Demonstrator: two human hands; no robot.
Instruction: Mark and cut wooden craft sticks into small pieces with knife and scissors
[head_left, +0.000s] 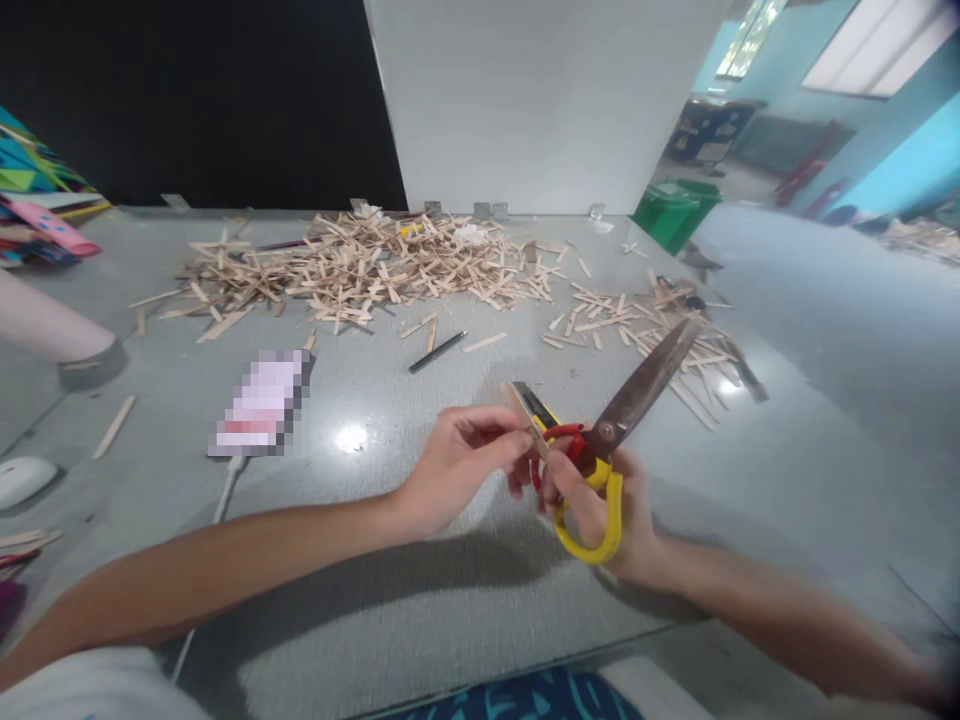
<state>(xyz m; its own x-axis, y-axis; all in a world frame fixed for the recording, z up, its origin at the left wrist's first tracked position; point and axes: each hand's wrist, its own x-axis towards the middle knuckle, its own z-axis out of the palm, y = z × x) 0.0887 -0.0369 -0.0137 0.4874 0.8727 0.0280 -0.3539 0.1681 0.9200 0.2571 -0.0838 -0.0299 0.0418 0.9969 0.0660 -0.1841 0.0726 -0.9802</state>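
Note:
My right hand (600, 500) is closed around the yellow and red handles of large scissors (626, 415), whose dark blades point up and to the right. My left hand (469, 455) pinches a flat wooden stick (525, 405) with a dark and yellow mark, held just left of the scissor pivot. Both hands hover over the grey table (420, 600) near its front edge.
A big heap of cut wooden sticks (360, 265) lies at the back centre, a smaller heap (645, 320) at the right. A black pen (437, 352), a blurred-out flat object (262, 405), a white mouse (22, 478) and loose sticks lie around. Another person's arm (52, 330) rests at left.

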